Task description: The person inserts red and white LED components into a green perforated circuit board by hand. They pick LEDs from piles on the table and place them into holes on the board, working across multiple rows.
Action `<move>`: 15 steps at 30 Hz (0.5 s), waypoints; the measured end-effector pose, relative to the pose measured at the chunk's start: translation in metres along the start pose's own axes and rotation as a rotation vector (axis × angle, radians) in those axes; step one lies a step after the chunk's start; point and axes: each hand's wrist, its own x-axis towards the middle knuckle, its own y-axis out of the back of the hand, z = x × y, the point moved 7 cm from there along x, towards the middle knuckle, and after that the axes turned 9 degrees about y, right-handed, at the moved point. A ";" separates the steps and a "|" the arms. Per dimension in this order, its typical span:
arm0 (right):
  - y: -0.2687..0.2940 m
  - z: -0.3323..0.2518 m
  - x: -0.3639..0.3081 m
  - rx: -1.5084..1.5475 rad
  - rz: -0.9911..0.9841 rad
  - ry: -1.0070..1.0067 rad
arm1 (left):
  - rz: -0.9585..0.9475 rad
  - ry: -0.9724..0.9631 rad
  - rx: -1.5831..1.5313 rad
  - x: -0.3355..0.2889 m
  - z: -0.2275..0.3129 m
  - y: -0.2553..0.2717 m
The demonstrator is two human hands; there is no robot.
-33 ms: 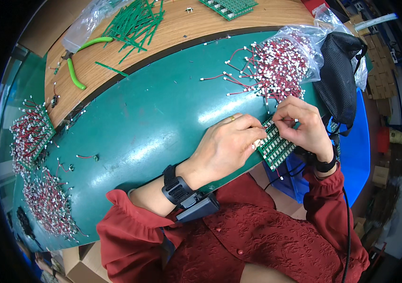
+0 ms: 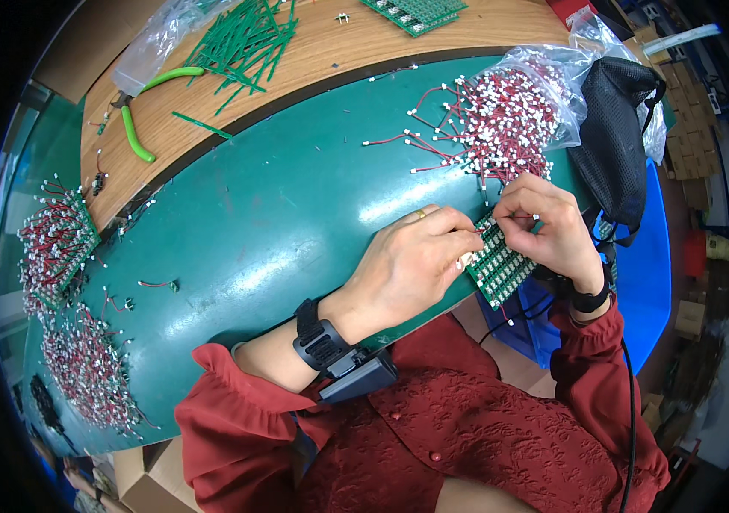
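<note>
Both hands (image 2: 416,261) (image 2: 548,227) on green circuit board (image 2: 501,267) w/ red wire (image 2: 488,229).

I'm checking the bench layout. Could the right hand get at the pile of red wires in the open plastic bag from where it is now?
Probably yes. The right hand sits just below the pile of red wires, which spills from the bag's open mouth, with nothing between them.

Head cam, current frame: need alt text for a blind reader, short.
Seen from above, a person's left hand and right hand meet over a green circuit board at the near edge of a teal table, pinching a red wire. A clear bag of red wire leads lies just beyond; green-handled pliers sit far left.
</note>
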 end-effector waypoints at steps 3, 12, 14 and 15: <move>-0.001 0.001 -0.001 -0.003 0.008 -0.030 | 0.011 -0.001 0.001 0.001 0.001 0.000; 0.000 0.007 -0.008 0.027 0.065 -0.129 | 0.016 -0.005 -0.009 0.000 0.000 0.000; -0.001 0.003 -0.006 0.000 0.050 -0.072 | 0.008 -0.004 -0.007 0.000 0.000 0.000; -0.001 0.002 -0.005 -0.009 0.041 -0.045 | 0.005 -0.001 -0.005 0.000 0.000 0.000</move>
